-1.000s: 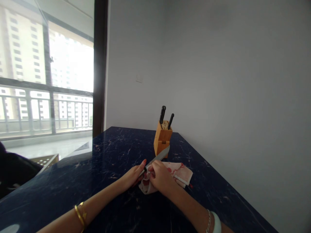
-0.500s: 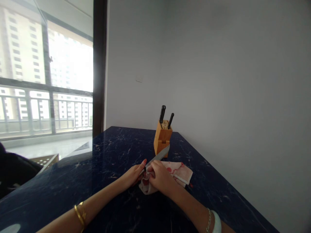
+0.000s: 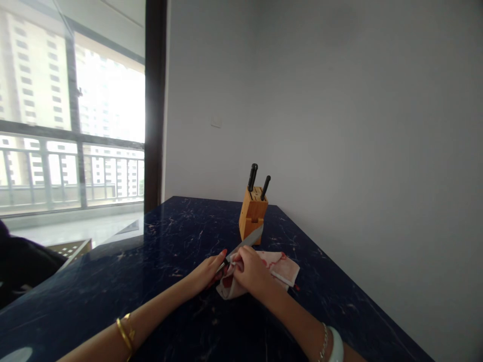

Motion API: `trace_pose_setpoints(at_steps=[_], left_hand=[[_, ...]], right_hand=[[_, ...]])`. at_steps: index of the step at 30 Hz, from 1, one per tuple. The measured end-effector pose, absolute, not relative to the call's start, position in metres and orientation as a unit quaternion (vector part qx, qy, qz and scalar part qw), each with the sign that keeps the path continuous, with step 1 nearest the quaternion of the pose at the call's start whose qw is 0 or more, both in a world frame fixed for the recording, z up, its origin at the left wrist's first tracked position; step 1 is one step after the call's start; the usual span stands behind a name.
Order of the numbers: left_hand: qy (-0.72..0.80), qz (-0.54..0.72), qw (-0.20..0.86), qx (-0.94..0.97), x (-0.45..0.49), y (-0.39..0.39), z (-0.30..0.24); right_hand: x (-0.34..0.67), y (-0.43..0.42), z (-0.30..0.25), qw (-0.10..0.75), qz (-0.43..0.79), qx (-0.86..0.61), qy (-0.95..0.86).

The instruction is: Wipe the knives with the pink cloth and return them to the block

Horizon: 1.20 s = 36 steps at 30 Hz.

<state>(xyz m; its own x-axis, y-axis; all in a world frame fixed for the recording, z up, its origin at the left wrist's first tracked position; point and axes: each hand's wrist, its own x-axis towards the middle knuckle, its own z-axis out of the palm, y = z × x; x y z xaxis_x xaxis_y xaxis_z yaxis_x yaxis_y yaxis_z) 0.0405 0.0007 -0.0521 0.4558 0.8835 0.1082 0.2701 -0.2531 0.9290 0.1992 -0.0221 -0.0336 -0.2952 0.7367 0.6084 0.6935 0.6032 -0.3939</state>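
Observation:
My left hand (image 3: 212, 269) is closed round the handle of a kitchen knife (image 3: 245, 243), whose wide blade points up and to the right. Pinched in my right hand (image 3: 249, 269) is a white cloth with red patterns (image 3: 286, 267), and its fingers press a fold of it against the blade near the handle. The rest of the cloth spreads rightward over the table. Just beyond the knife's tip stands a wooden knife block (image 3: 253, 213), with two black-handled knives (image 3: 252, 177) upright in its slots.
The dark blue marbled table (image 3: 192, 221) runs back to a grey wall (image 3: 339, 125). At the left, a black object (image 3: 26, 261) lies beside the table, near a chair-like frame (image 3: 75, 251). A round pale spot (image 3: 18, 355) shows at the bottom left.
My right hand has shifted slightly up along the blade with the cloth fold. The left hand and knife stay nearly in place, and the knife block has not moved.

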Motion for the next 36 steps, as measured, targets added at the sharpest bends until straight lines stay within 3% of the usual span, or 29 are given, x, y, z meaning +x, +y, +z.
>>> trace_pose_setpoints(at_steps=[19,36], left_hand=[[0.418,0.305,0.438,0.735,0.042,-0.016,-0.034],[0.415,0.323,0.426,0.736,0.043,-0.014,-0.04]], right_hand=[[0.207,-0.017,-0.03,0.431,0.019,-0.454,-0.78],[0.198,-0.025,-0.032,0.396,0.025,-0.394,-0.829]])
